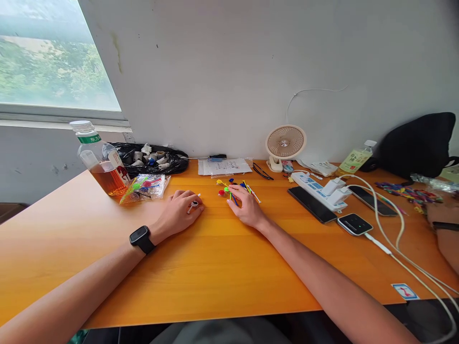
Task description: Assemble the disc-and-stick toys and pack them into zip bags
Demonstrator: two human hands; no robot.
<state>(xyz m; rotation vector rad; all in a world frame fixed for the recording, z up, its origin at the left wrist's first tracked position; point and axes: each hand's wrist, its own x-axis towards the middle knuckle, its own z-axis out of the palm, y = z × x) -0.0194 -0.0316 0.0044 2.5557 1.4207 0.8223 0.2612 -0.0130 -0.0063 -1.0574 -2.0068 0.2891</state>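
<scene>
My left hand (179, 212) rests on the orange table (215, 267) with its fingers curled around a small white stick with a dark head (193, 204). A black watch (142, 239) is on that wrist. My right hand (245, 206) lies a little to the right, fingers bent over a cluster of small colourful sticks (233, 187) with red, green, blue and yellow heads; it touches them, and I cannot tell whether it grips one.
A clear bag of coloured sticks (145, 187) and a tea bottle (102, 160) stand left. A black bag of small parts (154, 157), papers (224, 166), a small fan (285, 143), a power strip (317, 188), phones (311, 204) and cables lie behind and right. Another person's arm (446, 229) is far right.
</scene>
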